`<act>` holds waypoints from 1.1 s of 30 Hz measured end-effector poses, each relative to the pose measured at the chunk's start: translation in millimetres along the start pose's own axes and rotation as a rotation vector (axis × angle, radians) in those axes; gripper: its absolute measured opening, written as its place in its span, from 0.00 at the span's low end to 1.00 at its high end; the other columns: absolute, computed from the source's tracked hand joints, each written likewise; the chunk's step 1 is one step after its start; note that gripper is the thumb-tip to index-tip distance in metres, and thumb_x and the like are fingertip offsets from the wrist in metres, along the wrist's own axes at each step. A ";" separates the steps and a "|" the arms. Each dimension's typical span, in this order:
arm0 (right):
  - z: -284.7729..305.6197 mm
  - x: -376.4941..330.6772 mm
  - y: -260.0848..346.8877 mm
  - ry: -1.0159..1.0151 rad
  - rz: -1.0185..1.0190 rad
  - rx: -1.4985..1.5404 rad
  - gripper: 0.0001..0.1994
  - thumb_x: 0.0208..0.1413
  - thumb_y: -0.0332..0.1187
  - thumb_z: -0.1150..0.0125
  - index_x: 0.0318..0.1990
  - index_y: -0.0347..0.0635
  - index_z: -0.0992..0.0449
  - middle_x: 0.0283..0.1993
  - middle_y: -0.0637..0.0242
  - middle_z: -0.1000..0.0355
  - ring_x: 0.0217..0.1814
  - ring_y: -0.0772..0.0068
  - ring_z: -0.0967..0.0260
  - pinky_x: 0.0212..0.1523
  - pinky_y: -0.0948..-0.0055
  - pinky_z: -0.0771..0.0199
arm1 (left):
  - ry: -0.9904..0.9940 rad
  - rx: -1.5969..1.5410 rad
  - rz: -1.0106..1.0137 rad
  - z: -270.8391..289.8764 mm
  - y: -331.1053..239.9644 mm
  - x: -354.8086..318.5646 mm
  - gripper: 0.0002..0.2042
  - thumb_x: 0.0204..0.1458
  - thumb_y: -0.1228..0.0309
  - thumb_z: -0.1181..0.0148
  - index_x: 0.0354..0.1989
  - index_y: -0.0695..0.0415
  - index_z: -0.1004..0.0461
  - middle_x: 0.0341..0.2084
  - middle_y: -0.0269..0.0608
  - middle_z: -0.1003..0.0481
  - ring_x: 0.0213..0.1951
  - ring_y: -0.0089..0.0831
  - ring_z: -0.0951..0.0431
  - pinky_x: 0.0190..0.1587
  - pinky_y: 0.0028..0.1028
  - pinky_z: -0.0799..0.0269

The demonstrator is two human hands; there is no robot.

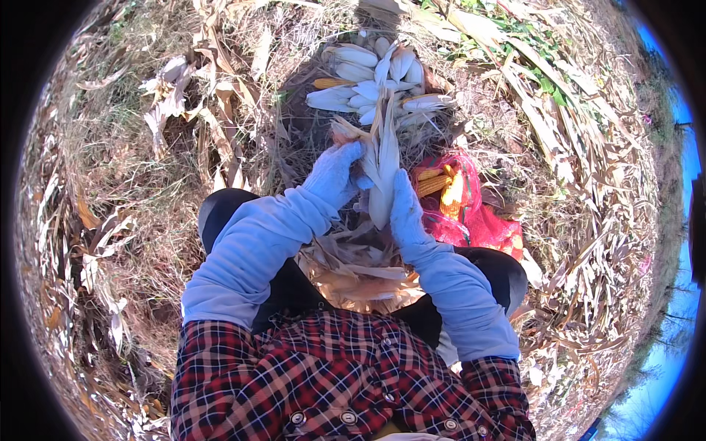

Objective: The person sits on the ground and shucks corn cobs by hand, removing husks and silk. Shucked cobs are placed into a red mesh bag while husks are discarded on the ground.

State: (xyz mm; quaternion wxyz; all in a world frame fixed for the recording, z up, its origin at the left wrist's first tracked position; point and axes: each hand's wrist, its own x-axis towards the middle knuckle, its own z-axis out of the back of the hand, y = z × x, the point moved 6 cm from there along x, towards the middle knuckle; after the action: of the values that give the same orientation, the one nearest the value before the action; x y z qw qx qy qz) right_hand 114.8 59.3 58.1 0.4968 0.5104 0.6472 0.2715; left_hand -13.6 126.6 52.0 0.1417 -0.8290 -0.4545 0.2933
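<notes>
An ear of corn in its pale, dry husk (384,165) stands nearly upright in the view between my gloved hands. My left hand (337,170) is closed on the husk at its left side, with fingers curled and thumb against it. Along the ear's right side, my right hand (406,208) holds its lower part; some of its fingers are hidden behind. Just beyond lies a pile of husk-covered ears (357,73), with one bare yellow ear (329,83) at its left edge. Loose, stripped husks (360,268) lie between my legs.
To the right of my right hand is a red mesh bag (489,229) with several bare yellow ears (451,195) in its mouth. Dry stalks and leaves (581,242) cover the ground all around. Green leafy plants (540,70) grow at the far right.
</notes>
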 end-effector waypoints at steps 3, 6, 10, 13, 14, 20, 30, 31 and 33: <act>-9.6 -5.3 -1.1 0.091 -0.108 0.078 0.30 0.72 0.60 0.54 0.60 0.41 0.28 0.41 0.62 0.24 0.35 0.69 0.26 0.38 0.67 0.21 | 0.049 0.038 0.001 12.5 3.9 5.0 0.13 0.68 0.69 0.45 0.58 0.56 0.27 0.46 0.37 0.19 0.43 0.30 0.16 0.41 0.30 0.15; -11.6 -5.2 10.8 0.058 0.008 -0.155 0.25 0.71 0.53 0.47 0.60 0.40 0.28 0.43 0.63 0.24 0.38 0.72 0.26 0.40 0.69 0.22 | -0.006 0.157 -0.016 -3.6 -1.4 -3.5 0.13 0.67 0.68 0.45 0.58 0.55 0.27 0.45 0.36 0.19 0.42 0.28 0.16 0.39 0.30 0.15; -7.2 5.6 16.4 0.002 0.048 -0.005 0.21 0.69 0.45 0.38 0.59 0.39 0.28 0.45 0.64 0.24 0.43 0.74 0.25 0.45 0.71 0.24 | -0.024 0.217 0.038 -1.6 8.9 -1.9 0.13 0.67 0.67 0.45 0.57 0.55 0.27 0.43 0.36 0.20 0.40 0.27 0.17 0.36 0.28 0.17; -2.2 15.7 9.2 -0.066 0.020 0.107 0.24 0.67 0.52 0.38 0.56 0.40 0.27 0.46 0.62 0.24 0.44 0.72 0.25 0.48 0.71 0.24 | 0.044 0.222 0.022 7.2 6.4 4.2 0.14 0.66 0.68 0.44 0.58 0.55 0.27 0.44 0.37 0.20 0.40 0.28 0.17 0.35 0.28 0.18; 3.8 21.4 7.2 -0.117 0.013 0.149 0.25 0.67 0.54 0.38 0.55 0.40 0.26 0.45 0.62 0.24 0.43 0.71 0.25 0.48 0.70 0.23 | 0.080 0.240 0.058 -9.4 3.4 -5.6 0.14 0.65 0.69 0.43 0.57 0.56 0.26 0.43 0.37 0.20 0.40 0.28 0.17 0.37 0.29 0.18; 34.1 37.9 18.0 -0.169 -0.041 0.322 0.30 0.66 0.62 0.43 0.53 0.41 0.26 0.41 0.61 0.25 0.37 0.63 0.23 0.45 0.47 0.14 | 0.643 0.680 0.531 -19.7 40.7 -47.1 0.15 0.60 0.71 0.39 0.55 0.57 0.23 0.43 0.39 0.19 0.44 0.33 0.17 0.50 0.32 0.21; 73.4 42.4 23.6 -0.304 0.110 0.274 0.29 0.66 0.62 0.41 0.52 0.41 0.27 0.33 0.65 0.27 0.31 0.64 0.25 0.40 0.50 0.13 | 1.129 1.836 0.064 -11.2 56.7 -59.7 0.17 0.53 0.68 0.36 0.53 0.48 0.21 0.43 0.40 0.18 0.45 0.42 0.16 0.52 0.40 0.23; 75.4 42.9 23.7 -0.316 0.108 0.257 0.29 0.65 0.61 0.41 0.52 0.41 0.27 0.34 0.65 0.27 0.31 0.63 0.25 0.39 0.51 0.13 | 1.042 2.000 0.143 -2.7 46.1 -50.9 0.18 0.51 0.67 0.35 0.52 0.46 0.20 0.43 0.40 0.17 0.46 0.44 0.17 0.52 0.42 0.23; 70.4 42.6 18.3 -0.242 0.082 0.270 0.26 0.65 0.58 0.38 0.52 0.43 0.26 0.35 0.64 0.26 0.30 0.65 0.25 0.33 0.56 0.13 | 0.804 2.087 0.078 14.2 13.0 -27.8 0.18 0.49 0.68 0.35 0.51 0.44 0.19 0.42 0.39 0.17 0.46 0.46 0.17 0.50 0.44 0.23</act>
State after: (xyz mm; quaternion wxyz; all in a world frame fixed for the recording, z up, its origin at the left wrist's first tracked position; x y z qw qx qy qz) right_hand 187.5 94.1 33.0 0.4868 0.6273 0.5918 0.1389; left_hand -25.2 95.8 44.3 0.8952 -0.3520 0.1194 0.2457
